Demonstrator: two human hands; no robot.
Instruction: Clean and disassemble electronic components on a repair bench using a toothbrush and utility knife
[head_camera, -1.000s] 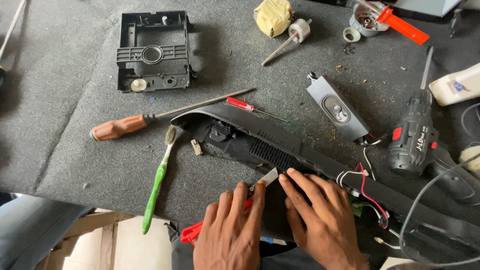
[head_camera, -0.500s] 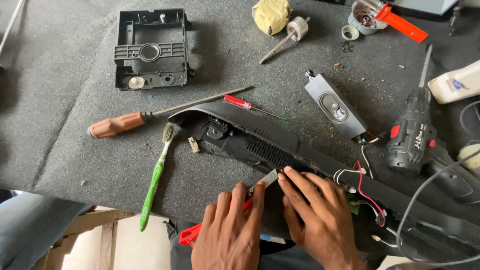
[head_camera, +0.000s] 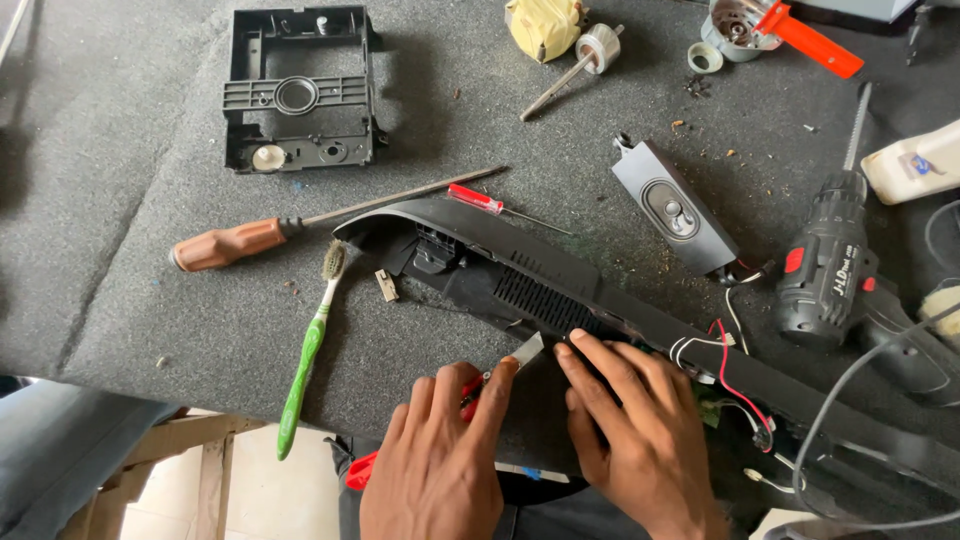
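My left hand (head_camera: 445, 460) is closed around a red-handled knife (head_camera: 365, 468); its index finger lies along the small pale blade (head_camera: 527, 349). The blade tip rests against the long black plastic housing (head_camera: 560, 285) that runs diagonally across the grey mat. My right hand (head_camera: 640, 435) lies flat on that housing just right of the blade, fingers spread and pressing down. Red, white and black wires (head_camera: 725, 365) come out of the housing beside my right hand.
On the mat lie a green toothbrush (head_camera: 305, 360), a large orange-handled screwdriver (head_camera: 240, 240), a small red screwdriver (head_camera: 480, 200), a black plastic frame (head_camera: 300, 90), a grey speaker module (head_camera: 675, 205), a cordless drill (head_camera: 830, 270) and a small motor (head_camera: 590, 50). The table edge runs near my body.
Both hands stay at the same spot on the housing. The view has shifted slightly; the blade and fingers have barely moved.
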